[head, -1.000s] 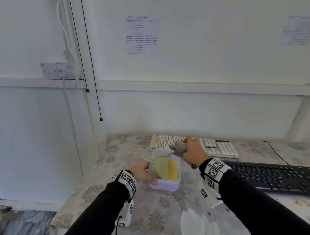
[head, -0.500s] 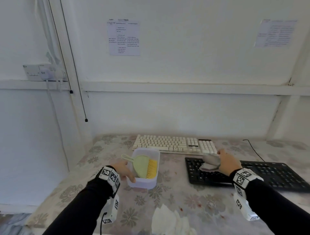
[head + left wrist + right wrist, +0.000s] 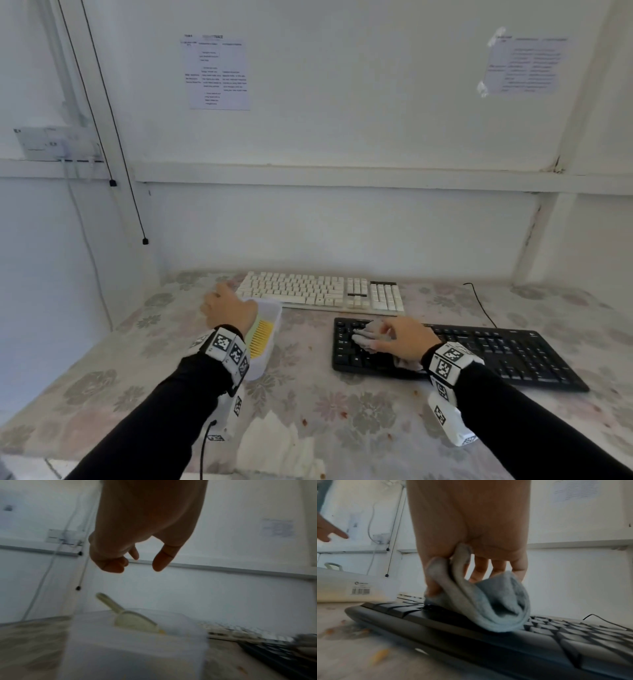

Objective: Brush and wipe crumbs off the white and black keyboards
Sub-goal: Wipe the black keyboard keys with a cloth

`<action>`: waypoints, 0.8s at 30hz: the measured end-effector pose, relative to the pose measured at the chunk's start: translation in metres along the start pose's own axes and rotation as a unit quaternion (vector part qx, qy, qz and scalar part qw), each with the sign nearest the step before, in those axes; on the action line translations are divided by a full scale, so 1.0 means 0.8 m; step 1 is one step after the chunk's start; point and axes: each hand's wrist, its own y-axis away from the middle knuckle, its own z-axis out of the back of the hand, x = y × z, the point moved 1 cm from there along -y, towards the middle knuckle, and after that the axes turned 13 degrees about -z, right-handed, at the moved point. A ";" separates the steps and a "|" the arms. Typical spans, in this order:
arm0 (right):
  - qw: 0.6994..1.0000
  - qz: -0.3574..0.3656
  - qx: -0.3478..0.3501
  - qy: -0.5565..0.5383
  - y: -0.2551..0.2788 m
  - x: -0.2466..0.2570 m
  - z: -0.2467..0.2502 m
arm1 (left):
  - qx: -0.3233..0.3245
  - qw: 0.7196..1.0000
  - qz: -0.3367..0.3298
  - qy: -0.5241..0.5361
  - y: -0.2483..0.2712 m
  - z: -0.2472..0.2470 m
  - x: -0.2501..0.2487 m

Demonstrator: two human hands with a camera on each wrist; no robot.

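Wiping step: grey cloth [image 3: 488, 601] is pinched in right hand [image 3: 404, 337] fingers, pressed on black keyboard [image 3: 513, 353]. Left hand [image 3: 227, 308], relaxed, grasps nothing. Sideways strokes judged next.

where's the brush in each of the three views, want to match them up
Head: the pale green hand brush with yellow bristles lies in the translucent plastic tub, left of centre, partly hidden by the left hand.
Left wrist: lower centre, blurred, handle sticking up out of the tub under the hand.
Right wrist: only its handle loop shows, far left above the tub's rim.
Shared landmark: the black plastic keyboard, right of the tub in every view.
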 end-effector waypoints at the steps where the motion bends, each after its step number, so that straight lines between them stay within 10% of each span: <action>1: 0.999 0.002 0.014 -0.032 0.001 -0.002 0.001 | 0.015 0.999 -0.029 0.007 0.003 -0.015 -0.010; 6: 0.999 -0.011 0.015 0.036 -0.009 -0.023 0.005 | 0.207 0.974 -0.081 0.028 0.041 -0.097 -0.065; 10: 0.999 -0.016 0.032 0.018 -0.012 -0.028 0.004 | 0.361 0.932 -0.001 0.045 0.074 -0.160 -0.093; 16: 0.995 0.035 -0.030 -0.087 0.003 -0.026 0.030 | 0.375 0.920 -0.095 -0.057 0.075 -0.206 -0.107; 20: 0.983 0.085 -0.047 -0.159 0.013 -0.020 0.066 | 0.353 0.921 -0.051 0.154 0.062 -0.215 -0.107; 24: 0.964 0.102 -0.081 -0.231 0.013 -0.017 0.098 | 0.374 0.856 0.038 0.355 0.057 -0.211 -0.125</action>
